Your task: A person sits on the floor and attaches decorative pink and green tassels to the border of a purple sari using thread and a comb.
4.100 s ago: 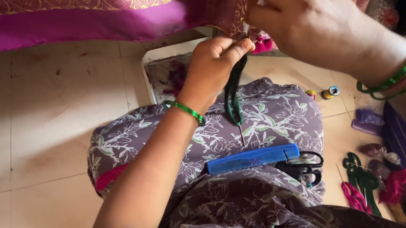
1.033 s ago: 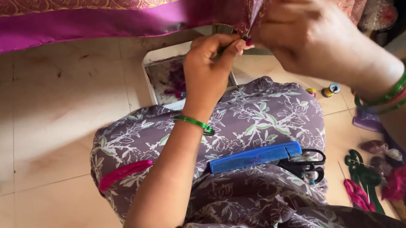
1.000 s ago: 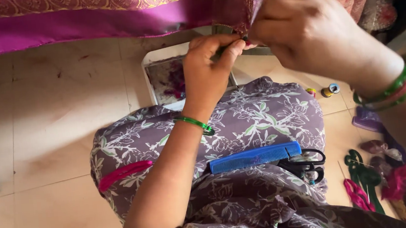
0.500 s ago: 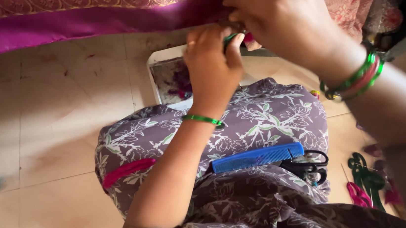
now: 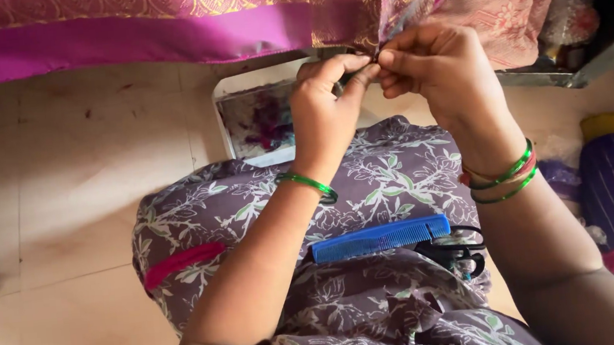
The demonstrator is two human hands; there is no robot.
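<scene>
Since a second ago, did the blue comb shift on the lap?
No. The blue comb lies across the lap beside the black scissors, as before.

Left wrist: one green bangle [image 5: 308, 184]
Right wrist: green and red bangles [image 5: 504, 174]
Clothing: grey-purple floral garment [image 5: 390, 179]

Both your arms reach forward and meet up top. Your left hand [image 5: 327, 107] is curled, thumb and forefinger pinched tight at the tip. Your right hand [image 5: 436, 70] sits just beside it, fingers [image 5: 394, 63] bunched and pinching too, fingertips of both hands touching. Wrists bent slightly, forearms angling in toward each other.
</scene>
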